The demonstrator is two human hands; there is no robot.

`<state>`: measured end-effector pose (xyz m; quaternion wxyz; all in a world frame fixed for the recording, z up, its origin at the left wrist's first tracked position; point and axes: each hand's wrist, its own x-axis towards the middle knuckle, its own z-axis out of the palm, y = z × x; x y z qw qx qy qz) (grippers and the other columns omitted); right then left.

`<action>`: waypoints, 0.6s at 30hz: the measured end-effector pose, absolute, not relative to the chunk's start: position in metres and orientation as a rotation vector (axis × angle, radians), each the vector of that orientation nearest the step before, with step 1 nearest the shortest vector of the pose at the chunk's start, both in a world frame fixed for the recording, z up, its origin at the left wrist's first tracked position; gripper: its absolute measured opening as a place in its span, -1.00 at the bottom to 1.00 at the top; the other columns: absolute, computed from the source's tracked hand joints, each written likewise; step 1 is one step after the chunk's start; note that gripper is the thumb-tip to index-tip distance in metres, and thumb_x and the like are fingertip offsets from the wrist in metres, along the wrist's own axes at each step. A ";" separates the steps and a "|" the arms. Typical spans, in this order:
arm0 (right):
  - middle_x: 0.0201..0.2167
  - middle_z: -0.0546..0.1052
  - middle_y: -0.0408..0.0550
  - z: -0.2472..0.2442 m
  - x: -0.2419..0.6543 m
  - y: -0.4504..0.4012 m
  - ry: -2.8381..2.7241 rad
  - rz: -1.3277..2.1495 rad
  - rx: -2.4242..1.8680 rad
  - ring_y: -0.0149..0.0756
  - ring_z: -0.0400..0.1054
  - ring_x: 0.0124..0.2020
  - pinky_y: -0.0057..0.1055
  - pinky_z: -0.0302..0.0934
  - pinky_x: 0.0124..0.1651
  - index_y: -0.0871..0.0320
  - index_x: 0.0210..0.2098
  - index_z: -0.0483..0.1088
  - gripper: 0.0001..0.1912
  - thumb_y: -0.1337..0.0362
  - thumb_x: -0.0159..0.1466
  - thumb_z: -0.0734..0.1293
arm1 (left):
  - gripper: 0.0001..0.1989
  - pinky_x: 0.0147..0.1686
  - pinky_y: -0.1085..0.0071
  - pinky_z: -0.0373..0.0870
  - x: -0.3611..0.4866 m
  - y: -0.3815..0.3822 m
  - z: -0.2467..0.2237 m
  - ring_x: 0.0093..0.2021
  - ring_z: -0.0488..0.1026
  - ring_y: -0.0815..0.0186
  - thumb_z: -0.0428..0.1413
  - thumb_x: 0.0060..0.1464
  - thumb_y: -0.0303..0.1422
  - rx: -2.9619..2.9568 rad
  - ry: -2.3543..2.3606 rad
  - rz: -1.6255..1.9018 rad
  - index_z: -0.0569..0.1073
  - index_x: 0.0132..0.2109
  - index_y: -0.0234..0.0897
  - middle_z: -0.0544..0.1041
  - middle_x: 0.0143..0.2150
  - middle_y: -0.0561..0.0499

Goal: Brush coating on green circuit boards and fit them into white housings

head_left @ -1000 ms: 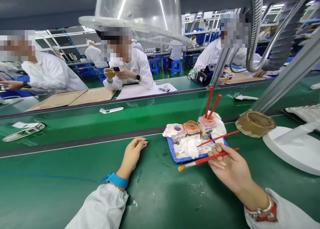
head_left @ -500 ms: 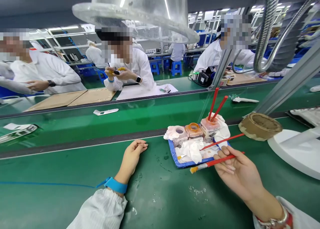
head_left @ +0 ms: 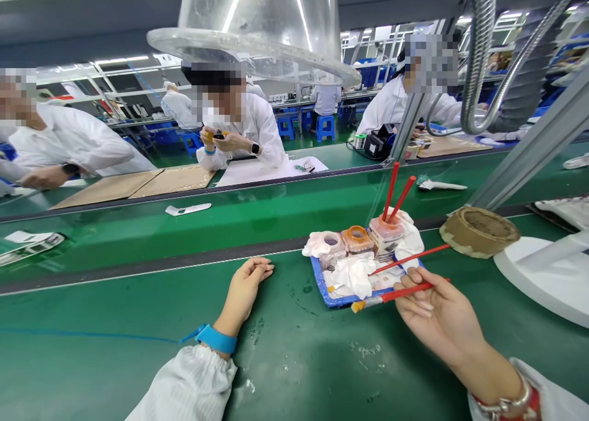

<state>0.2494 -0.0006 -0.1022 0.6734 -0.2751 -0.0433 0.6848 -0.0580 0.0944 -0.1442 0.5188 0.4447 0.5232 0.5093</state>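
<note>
My right hand (head_left: 439, 326) pinches the red handle of a paintbrush (head_left: 400, 292) between thumb and fingers. Its tan bristles point left, over the front edge of a blue tray (head_left: 322, 289). Inside the tray are crumpled white tissue (head_left: 353, 274), another thin red-handled brush (head_left: 409, 259) and small bottles, one with an orange neck (head_left: 357, 234). Two red handles (head_left: 396, 194) stand up from the rightmost bottle (head_left: 385, 232). My left hand (head_left: 243, 289) rests on the green bench left of the tray, fingers curled together, with nothing visible in them. A blue wrist strap (head_left: 217, 339) with a cord circles that wrist.
A roll of brown tape (head_left: 479, 232) and a round white base (head_left: 547, 280) stand right of the tray. Behind runs a green conveyor belt (head_left: 285, 215) carrying white parts (head_left: 188, 209). A clear hood (head_left: 257, 34) hangs overhead. Co-workers in white sit across the belt.
The white parts on the belt have shifted slightly left. A co-worker at the far left has moved an arm. My hands and the paintbrush have barely moved.
</note>
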 end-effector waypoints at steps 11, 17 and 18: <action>-0.64 0.17 -0.25 -0.103 0.248 0.000 -0.072 1.515 -0.641 -0.59 0.00 -0.73 -0.63 0.07 -0.74 0.20 -0.52 0.20 -0.82 0.41 0.09 0.33 | -0.84 -0.08 0.33 0.38 -0.059 0.094 -0.144 -0.22 0.47 0.29 0.17 -0.08 -0.30 1.063 1.224 1.225 0.46 -0.34 -0.30 0.49 -0.37 0.02; -0.64 0.17 -0.25 -0.101 0.248 0.001 -0.055 1.503 -0.666 -0.59 0.00 -0.73 -0.62 0.07 -0.75 0.20 -0.53 0.19 -0.82 0.42 0.09 0.33 | -0.85 -0.09 0.35 0.37 -0.058 0.095 -0.144 -0.22 0.47 0.30 0.16 -0.07 -0.31 1.054 1.229 1.218 0.46 -0.33 -0.29 0.49 -0.37 0.03; -0.64 0.17 -0.25 -0.100 0.248 0.000 -0.056 1.502 -0.668 -0.59 -0.01 -0.74 -0.62 0.07 -0.75 0.20 -0.53 0.19 -0.82 0.42 0.09 0.33 | -0.85 -0.09 0.35 0.37 -0.058 0.095 -0.144 -0.22 0.47 0.31 0.16 -0.07 -0.31 1.052 1.229 1.220 0.46 -0.33 -0.29 0.49 -0.37 0.03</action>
